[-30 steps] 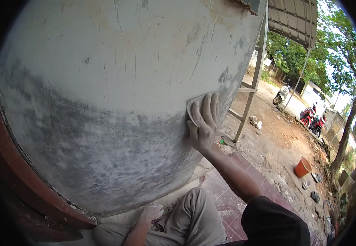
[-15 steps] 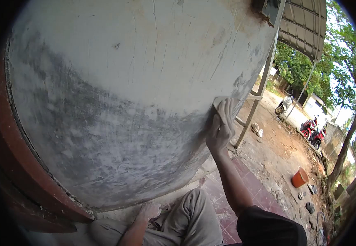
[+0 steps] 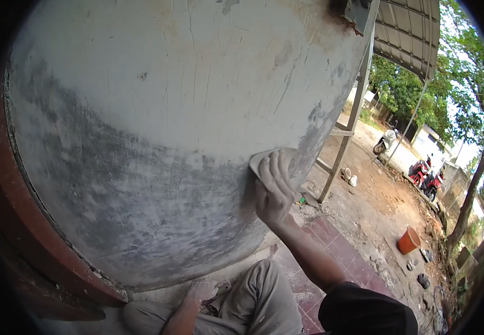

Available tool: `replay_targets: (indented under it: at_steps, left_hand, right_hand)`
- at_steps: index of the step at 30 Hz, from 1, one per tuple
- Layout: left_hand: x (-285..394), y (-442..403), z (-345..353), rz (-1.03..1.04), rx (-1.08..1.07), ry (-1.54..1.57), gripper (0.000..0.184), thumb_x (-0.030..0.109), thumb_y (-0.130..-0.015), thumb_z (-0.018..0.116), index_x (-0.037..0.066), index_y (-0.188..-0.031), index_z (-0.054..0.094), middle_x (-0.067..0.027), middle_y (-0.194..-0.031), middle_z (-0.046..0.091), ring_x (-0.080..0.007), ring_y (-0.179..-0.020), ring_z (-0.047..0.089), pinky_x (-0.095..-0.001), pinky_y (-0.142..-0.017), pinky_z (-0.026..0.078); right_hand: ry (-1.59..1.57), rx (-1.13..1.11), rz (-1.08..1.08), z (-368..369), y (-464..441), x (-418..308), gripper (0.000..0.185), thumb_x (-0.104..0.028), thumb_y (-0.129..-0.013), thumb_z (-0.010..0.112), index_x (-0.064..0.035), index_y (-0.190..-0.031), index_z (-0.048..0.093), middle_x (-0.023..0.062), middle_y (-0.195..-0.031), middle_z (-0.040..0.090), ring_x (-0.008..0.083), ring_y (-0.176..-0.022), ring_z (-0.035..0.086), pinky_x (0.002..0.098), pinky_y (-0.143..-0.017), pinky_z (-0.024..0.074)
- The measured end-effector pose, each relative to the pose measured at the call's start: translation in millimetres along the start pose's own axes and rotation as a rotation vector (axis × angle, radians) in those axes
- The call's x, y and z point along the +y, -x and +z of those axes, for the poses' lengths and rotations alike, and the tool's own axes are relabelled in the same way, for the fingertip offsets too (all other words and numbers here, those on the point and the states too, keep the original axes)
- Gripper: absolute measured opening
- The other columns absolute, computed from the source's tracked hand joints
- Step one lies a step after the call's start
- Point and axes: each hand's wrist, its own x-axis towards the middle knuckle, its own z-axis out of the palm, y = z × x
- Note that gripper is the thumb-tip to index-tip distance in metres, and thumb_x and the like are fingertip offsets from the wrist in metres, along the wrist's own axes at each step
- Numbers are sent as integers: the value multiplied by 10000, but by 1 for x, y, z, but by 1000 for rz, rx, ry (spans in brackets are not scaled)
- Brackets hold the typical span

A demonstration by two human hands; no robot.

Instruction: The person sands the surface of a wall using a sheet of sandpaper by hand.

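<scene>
A grey, scratched wall (image 3: 158, 167) curves across the view, pale above and darker and smeared below. Against its right part, my right hand (image 3: 275, 192) presses a thin, pale flat pad (image 3: 260, 160), with the fingers laid over it. My left hand (image 3: 201, 291) rests low by my lap, dusty and partly curled; whether it holds anything is too small to tell. Grey trousers (image 3: 258, 296) cover my bent legs beneath the wall.
A red-brown ledge (image 3: 41, 223) borders the wall at left. Right of the wall stand a wooden frame (image 3: 349, 134), an orange bucket (image 3: 408, 240), parked motorbikes (image 3: 425, 175) and a tree (image 3: 470, 192). Reddish tiles (image 3: 331, 240) lie below my right forearm.
Over the last second my right hand has gone right with the pad, then back left and slightly down along the wall. The view has shifted a little. My left hand stays by my lap.
</scene>
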Motion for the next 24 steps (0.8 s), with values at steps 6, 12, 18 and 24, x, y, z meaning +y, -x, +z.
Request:
replay_targets:
  at_steps: [6,12,18,24]
  left_hand:
    - [2,-2,-2,11,-41,25,363,352,-893,569,59,-1082,669,-225,-1106,672,-395,-1058,631,-525,-892,496]
    - [-1,-3,-1,27,-71,-26,373,360,-897,569,65,-1104,666,-216,-1128,667,-391,-1069,626,-519,-902,493]
    - [-3,-1,3,0,-67,-40,383,367,-902,569,70,-1125,662,-206,-1151,662,-388,-1081,620,-513,-911,489]
    - [-5,-1,3,-1,-104,-70,394,374,-906,568,76,-1147,659,-196,-1173,657,-384,-1092,615,-507,-920,486]
  right_hand:
    - [-96,183,492,-2,-2,26,333,0,-934,519,120,-1238,586,309,-1295,571,434,-1280,509,460,-1066,429]
    - [-230,-165,-81,2,12,-42,328,27,-882,583,24,-1202,655,254,-1226,636,405,-1205,586,447,-1047,453]
    - [53,334,532,23,-10,-12,327,-46,-954,497,95,-1227,610,284,-1278,597,415,-1228,566,429,-1038,451]
    - [9,5,63,13,74,-12,302,-89,-918,545,44,-1162,664,235,-1205,654,370,-1124,643,449,-1014,476]
